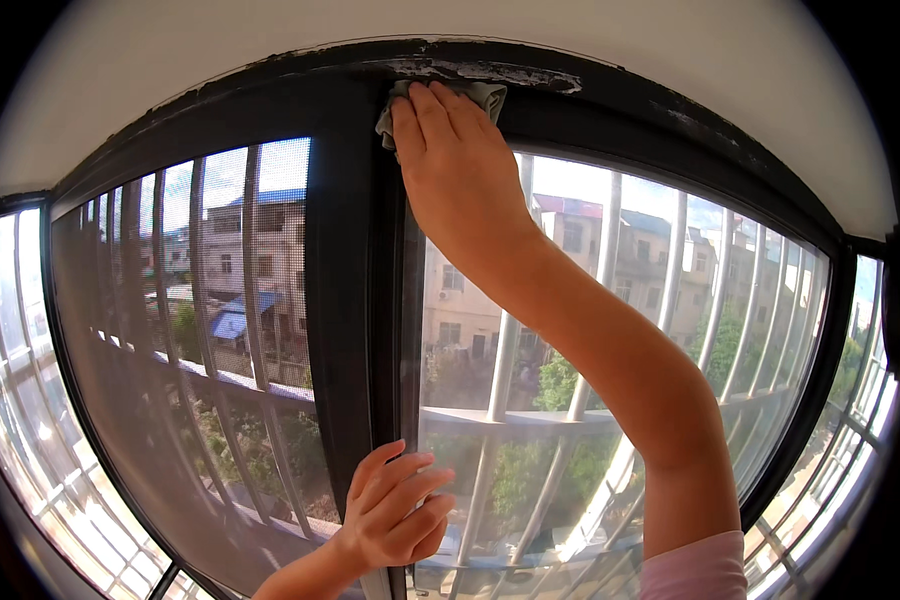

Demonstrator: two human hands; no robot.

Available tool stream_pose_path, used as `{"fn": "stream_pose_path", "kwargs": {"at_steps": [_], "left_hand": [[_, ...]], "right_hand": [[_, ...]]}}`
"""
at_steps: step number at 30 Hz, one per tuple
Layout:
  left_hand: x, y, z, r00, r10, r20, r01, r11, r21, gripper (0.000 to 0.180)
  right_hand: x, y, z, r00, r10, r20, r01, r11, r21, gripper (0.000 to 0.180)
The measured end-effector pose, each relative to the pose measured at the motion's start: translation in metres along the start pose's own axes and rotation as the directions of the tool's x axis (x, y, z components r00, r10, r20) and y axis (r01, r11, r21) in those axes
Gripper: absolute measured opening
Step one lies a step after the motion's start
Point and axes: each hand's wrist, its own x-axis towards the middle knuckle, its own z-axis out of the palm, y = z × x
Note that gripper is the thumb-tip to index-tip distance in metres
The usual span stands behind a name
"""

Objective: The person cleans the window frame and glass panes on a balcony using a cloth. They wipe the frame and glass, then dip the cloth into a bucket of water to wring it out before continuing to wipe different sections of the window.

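Note:
My right hand point(458, 160) reaches up and presses a grey-green cloth point(487, 98) against the top of the dark window frame point(360, 130). Its fingers lie over the cloth, which is folded and bunched under them where the upright bar meets the top rail. Lower down, my left hand point(398, 510) is raised in front of the upright bar, with its fingers loosely bent and apart. Nothing shows in it. The right forearm crosses the glass pane point(570, 480).
A mesh screen point(200, 330) fills the left panel. White metal bars point(505, 370) stand outside the glass, with buildings and trees beyond. Pale flaking patches point(510, 73) mark the top rail under the white ceiling point(470, 22). Further barred windows flank both sides.

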Motion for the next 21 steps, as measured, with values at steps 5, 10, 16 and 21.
{"fn": "stream_pose_path", "kwargs": {"at_steps": [5,10,16,21], "left_hand": [[0.002,-0.001,0.004,1.0,0.012,-0.011,-0.012,1.0,-0.021,0.012],[0.0,0.0,0.009,1.0,0.001,0.001,-0.001,0.999,-0.04,0.011],[0.0,0.005,0.007,0.999,-0.004,0.035,0.007,0.997,-0.074,0.01],[-0.003,0.009,0.005,0.999,0.003,0.043,0.0,0.997,-0.081,0.01]], "right_hand": [[-0.016,0.036,-0.019,0.997,-0.063,0.037,0.066,0.996,-0.065,0.035],[-0.03,0.058,-0.036,0.996,-0.057,0.067,0.063,0.993,-0.095,0.037],[-0.026,0.039,-0.039,0.987,0.019,0.158,0.012,0.981,-0.196,0.04],[-0.036,0.049,-0.035,0.998,0.019,0.066,-0.012,0.995,-0.103,0.038]]}}
